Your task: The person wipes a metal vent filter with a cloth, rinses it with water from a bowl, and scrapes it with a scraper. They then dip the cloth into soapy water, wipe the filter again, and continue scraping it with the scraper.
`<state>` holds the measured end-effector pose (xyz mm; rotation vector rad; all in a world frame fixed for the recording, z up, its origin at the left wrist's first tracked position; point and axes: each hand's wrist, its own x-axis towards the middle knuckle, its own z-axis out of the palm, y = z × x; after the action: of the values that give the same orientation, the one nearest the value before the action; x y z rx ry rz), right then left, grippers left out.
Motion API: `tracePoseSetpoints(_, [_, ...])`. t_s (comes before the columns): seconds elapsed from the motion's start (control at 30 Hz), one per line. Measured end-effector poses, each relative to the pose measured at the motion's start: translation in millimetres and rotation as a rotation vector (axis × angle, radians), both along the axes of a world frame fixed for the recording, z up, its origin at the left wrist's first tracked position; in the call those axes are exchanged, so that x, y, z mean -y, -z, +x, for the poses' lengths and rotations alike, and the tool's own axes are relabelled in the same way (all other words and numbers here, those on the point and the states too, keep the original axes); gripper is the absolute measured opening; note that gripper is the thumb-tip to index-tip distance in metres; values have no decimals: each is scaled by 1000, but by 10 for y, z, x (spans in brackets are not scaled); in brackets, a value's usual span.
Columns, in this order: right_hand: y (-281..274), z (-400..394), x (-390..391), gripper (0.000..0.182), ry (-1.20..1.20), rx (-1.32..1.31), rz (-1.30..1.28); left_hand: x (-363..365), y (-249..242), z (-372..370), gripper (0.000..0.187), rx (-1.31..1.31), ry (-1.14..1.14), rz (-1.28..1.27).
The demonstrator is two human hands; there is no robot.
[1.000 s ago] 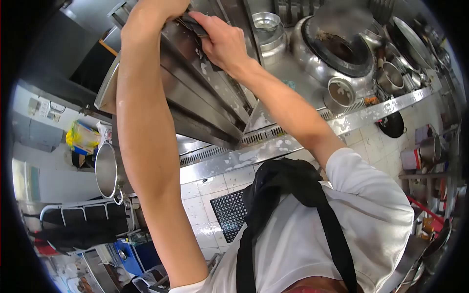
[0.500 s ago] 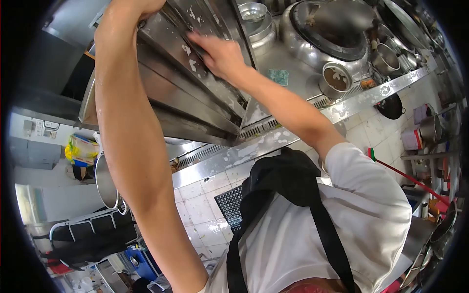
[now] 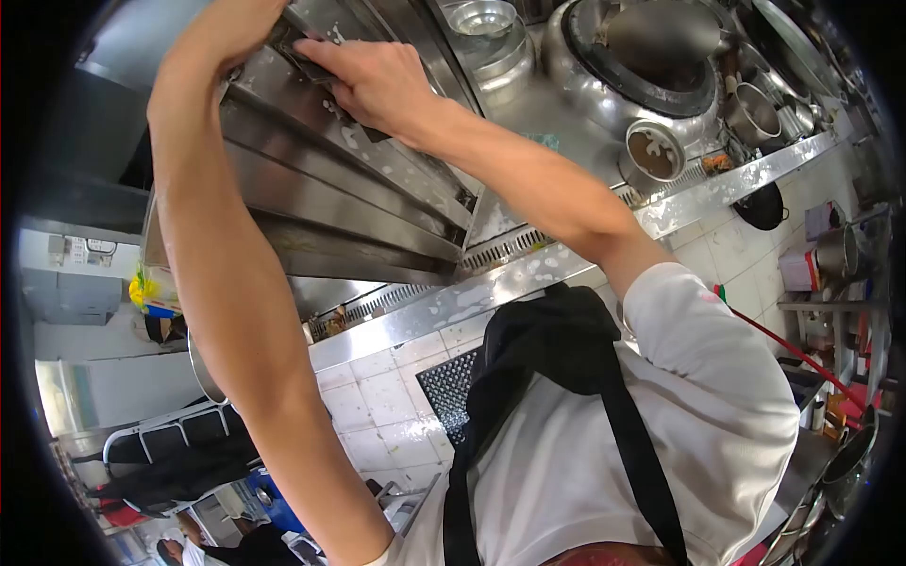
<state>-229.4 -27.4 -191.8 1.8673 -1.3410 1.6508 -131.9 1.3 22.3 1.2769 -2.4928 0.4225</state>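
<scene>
Steel kitchen, wet tiled floor, soapy counter (image 3: pixel 528 274) at 6 o'clock of hood. My right hand (image 3: pixel 373 80) presses dark cloth (image 3: pixel 302 52) flat on sloped metal hood (image 3: pixel 321 179), fingers partly curled over it. Left hand (image 3: pixel 236 24) at 12 o'clock braces hood edge; closure unclear. I judge: soapy steel, palm may skid; sharp panel edges may cut; stretched reach over wok (image 3: pixel 651 42).

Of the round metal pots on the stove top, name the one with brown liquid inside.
The small pot at the counter's front edge, beside the big wok burner. The stacked bowls further back show no liquid.

Head cam, close, looking down over stove (image 3: pixel 651 57).
</scene>
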Motion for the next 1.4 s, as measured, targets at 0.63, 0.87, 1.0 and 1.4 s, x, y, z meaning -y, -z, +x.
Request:
tracePoseSetpoints(0.63, [-220, 109, 9, 46, 124, -60, 60, 169, 78, 81, 54, 45, 94, 7])
tracePoseSetpoints(0.87, [-227, 152, 6, 39, 29, -49, 232, 1330, -10, 412, 74, -19, 62, 320])
tracePoseSetpoints(1.0, [376, 63, -44, 41, -3, 43, 193, 114, 10, 94, 57, -17, 115, 19])
tracePoseSetpoints(1.4, [-375, 13, -141, 45, 47, 32, 245, 341, 88, -47, 51, -32, 12, 49])
